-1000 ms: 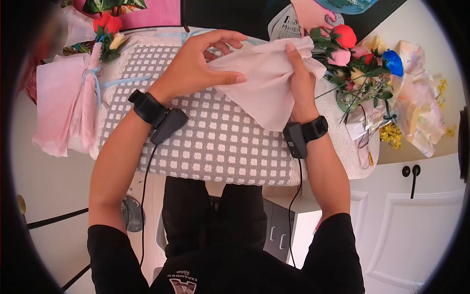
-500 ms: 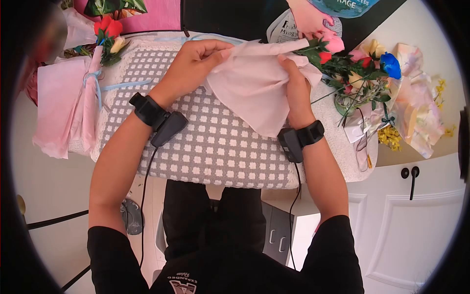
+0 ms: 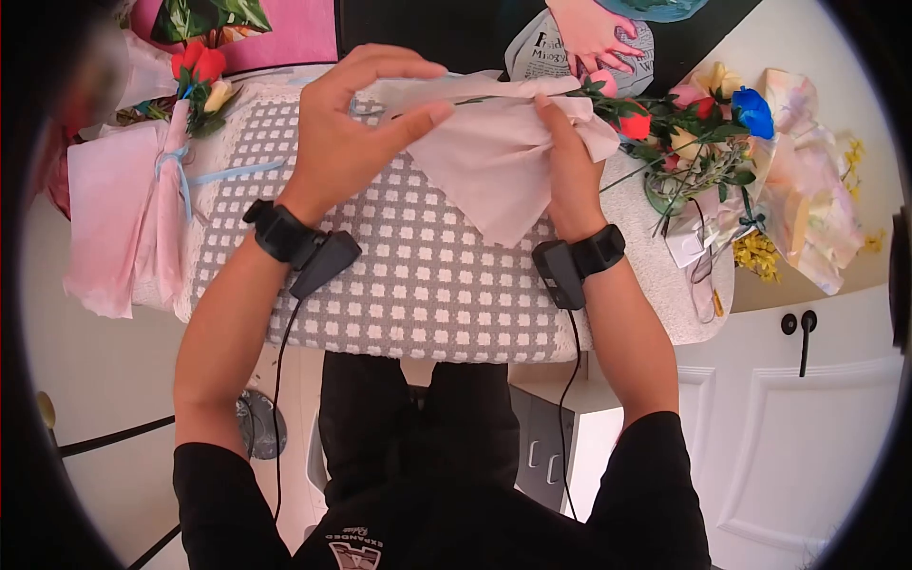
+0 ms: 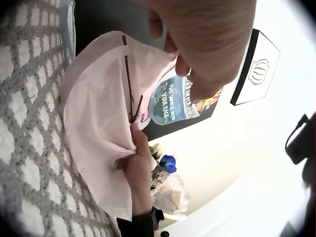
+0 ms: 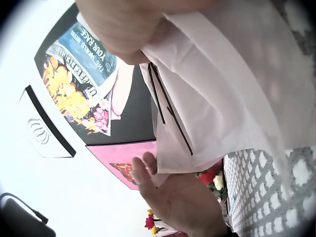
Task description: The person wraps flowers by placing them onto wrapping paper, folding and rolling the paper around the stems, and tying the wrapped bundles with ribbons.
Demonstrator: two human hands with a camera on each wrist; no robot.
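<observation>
A sheet of pale pink wrapping paper (image 3: 480,176) is held above the checked cloth in the head view. My right hand (image 3: 573,176) grips its gathered right side, thumb on top. Dark flower stems (image 4: 127,74) lie along the paper in the left wrist view. Beyond the right hand, a red rose (image 3: 635,122) and a pink rose (image 3: 600,84) stick out of the paper's end. My left hand (image 3: 347,133) is at the paper's left edge, thumb and fingers spread apart; the right wrist view shows its palm beside the paper's corner.
A wrapped bouquet (image 3: 119,209) with blue ribbon (image 3: 228,174) lies at the left. Loose flowers, including a blue rose (image 3: 752,112), and patterned paper (image 3: 807,190) are at the right. Behind the table stand picture boards (image 3: 427,38). Grey-and-white checked cloth (image 3: 418,294) covers the table.
Half a second ago my left fingers pinched the paper's left edge; now they have spread and moved left. The right hand keeps its grip, and the roses have shifted slightly.
</observation>
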